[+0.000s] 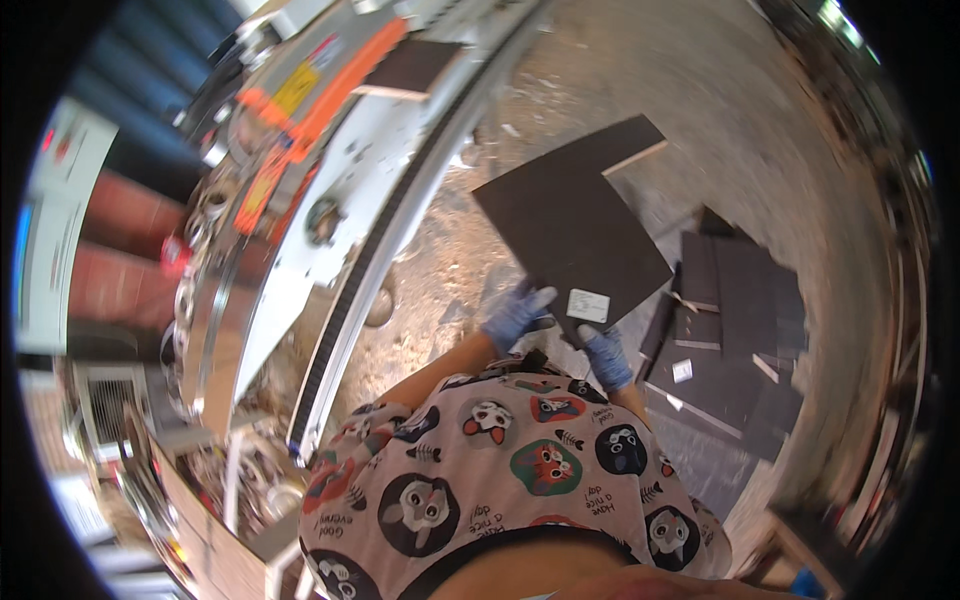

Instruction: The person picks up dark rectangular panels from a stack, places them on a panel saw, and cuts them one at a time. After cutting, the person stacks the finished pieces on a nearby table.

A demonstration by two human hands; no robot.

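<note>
In front of you, the notched dark board (580, 215) is hanging above the floor (745, 125), your left hand (512, 320) and right hand (607, 360) both gripping its near end, fingers partly hiding. Its white label (588, 306) is blurring beyond reading; rightward, dark panels (745, 300) are lying overlapped, partly covering one another.

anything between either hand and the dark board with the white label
Only the blue gloves: the left hand and right hand both hold the dark board at its near end, with nothing else visible between.
</note>
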